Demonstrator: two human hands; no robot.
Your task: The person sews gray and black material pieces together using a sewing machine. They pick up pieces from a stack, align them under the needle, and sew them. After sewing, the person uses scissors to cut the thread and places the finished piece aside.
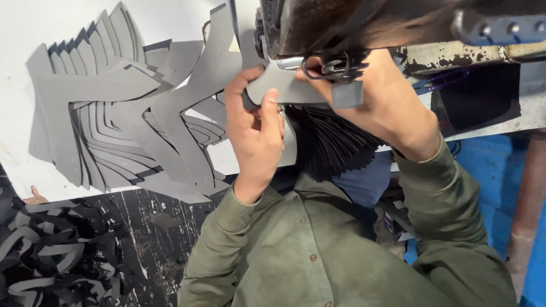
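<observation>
My left hand (254,132) pinches the near edge of a flat grey cut piece (282,89), thumb on top. My right hand (380,103) grips the same piece from the right, its fingers partly hidden behind a black metal ring and a small grey tab (346,94) hanging from the machine. The piece sits just under the dark machine head (364,23). Below the hands, a fanned stack of black cut pieces (333,145) lies over my lap.
A spread pile of grey curved cut shapes (122,122) lies on the white table (23,23) to the left. Dark scrap strips (51,258) are heaped at lower left. A worn machine bed (483,85) and blue panels (495,187) are on the right.
</observation>
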